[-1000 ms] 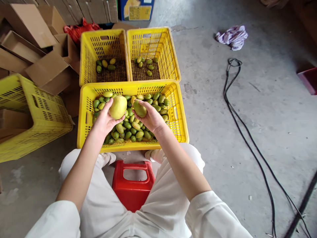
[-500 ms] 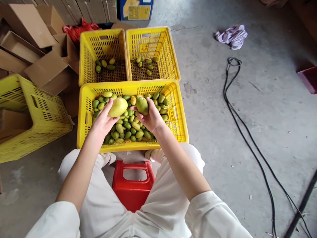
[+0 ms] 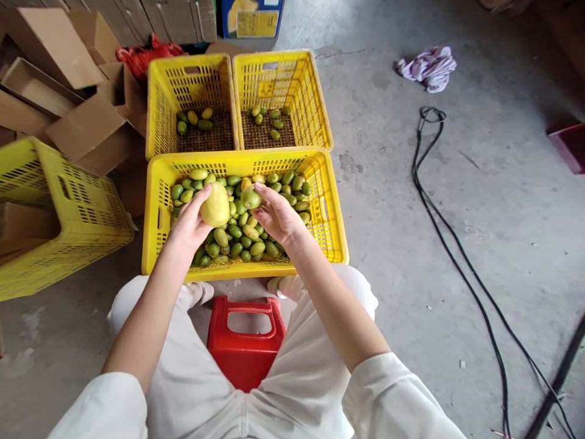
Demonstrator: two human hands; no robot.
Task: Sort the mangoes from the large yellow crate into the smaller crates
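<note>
A large pale yellow-green mango point(image 3: 215, 206) is gripped in my left hand point(image 3: 190, 221), thumb on top. My right hand point(image 3: 278, 216) holds a smaller green mango point(image 3: 251, 197) between thumb and fingers. Both fruits hang side by side, a little apart, over a wide yellow crate point(image 3: 242, 270). Inside that crate lie many small green and yellowish mangoes point(image 3: 235, 231), partly hidden by my hands.
Behind stand two yellow crates, a left one point(image 3: 158, 110) and a right one point(image 3: 322, 103), each with several mangoes. Another yellow crate point(image 3: 91, 204) and cardboard boxes point(image 3: 86, 131) are at left. A red stool point(image 3: 247, 347) is between my legs; black cable point(image 3: 450, 231) crosses the floor.
Both mangoes have been turned in my hands. The left one now points more upright; the right one has moved slightly left and shows its end.
</note>
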